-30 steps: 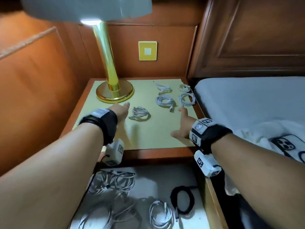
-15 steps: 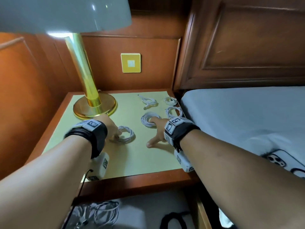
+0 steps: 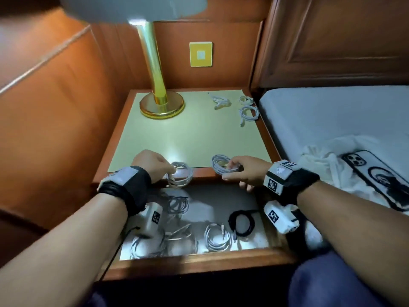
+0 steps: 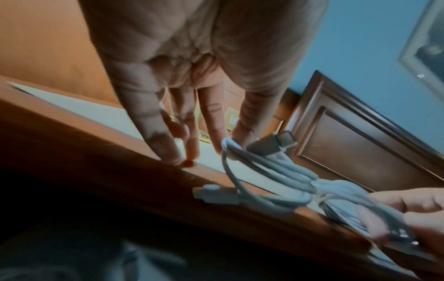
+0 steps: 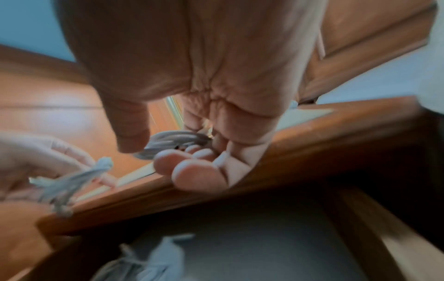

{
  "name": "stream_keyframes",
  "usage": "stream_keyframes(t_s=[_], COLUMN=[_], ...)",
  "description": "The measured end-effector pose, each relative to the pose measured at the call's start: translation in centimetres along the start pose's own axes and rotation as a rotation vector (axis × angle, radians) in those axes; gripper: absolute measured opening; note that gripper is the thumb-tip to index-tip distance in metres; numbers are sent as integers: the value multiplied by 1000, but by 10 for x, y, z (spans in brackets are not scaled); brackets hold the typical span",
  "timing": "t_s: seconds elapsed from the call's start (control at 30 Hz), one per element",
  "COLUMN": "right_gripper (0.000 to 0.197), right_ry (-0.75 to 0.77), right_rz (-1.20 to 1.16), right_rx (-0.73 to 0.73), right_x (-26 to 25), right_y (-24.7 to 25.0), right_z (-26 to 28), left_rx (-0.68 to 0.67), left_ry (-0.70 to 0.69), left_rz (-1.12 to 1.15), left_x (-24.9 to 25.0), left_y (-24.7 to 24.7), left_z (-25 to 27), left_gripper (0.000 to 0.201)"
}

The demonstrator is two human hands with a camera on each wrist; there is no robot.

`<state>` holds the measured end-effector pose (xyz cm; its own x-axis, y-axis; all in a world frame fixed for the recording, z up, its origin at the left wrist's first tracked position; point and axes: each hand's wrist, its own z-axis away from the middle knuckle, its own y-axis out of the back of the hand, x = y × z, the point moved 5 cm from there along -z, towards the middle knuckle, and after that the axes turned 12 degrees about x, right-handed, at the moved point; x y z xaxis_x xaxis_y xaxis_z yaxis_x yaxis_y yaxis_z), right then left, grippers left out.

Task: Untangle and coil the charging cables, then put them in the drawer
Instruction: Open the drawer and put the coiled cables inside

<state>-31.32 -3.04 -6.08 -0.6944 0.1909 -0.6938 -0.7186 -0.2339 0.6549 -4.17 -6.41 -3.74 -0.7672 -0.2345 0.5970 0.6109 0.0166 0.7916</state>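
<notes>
I'm pinching one coiled white charging cable (image 3: 180, 173) in my left hand (image 3: 150, 166), another white coil (image 3: 221, 166) in my right hand (image 3: 245, 171), both over the open wooden drawer (image 3: 199, 260).

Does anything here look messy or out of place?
Mostly tidy. The one oddity: a black coiled cable lies in the open drawer among white ones. A phone rests on crumpled cloth on the bed. Nothing looks spilled or damaged.
</notes>
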Motion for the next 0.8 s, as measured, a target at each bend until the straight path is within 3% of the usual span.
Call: stream_keyframes(t_s=[0.1, 0.17, 0.23, 0.4, 0.63, 0.8], right_gripper=[20, 15, 15, 22, 28, 48], right_ry=[-55, -91, -90, -135, -139, -220], right_rz=[-115, -101, 11, 304, 450, 440], right_rx=[-215, -369, -414, -372, -230, -259], right_x=[9, 12, 17, 37, 52, 64], right_y=[-18, -29, -38, -47, -44, -42], right_z=[33, 49, 56, 45, 21, 16], left_rx=[28, -78, -161, -244, -264, -388], left_ry=[58, 129, 203, 385, 321, 252], left_rz=[125, 170, 177, 251, 28, -161], left_x=[-32, -44, -49, -41, -18, -15], left_y=[3, -9, -25, -62, -113, -127], left_z=[34, 52, 62, 70, 46, 47], left_gripper=[17, 16, 12, 11, 10, 20])
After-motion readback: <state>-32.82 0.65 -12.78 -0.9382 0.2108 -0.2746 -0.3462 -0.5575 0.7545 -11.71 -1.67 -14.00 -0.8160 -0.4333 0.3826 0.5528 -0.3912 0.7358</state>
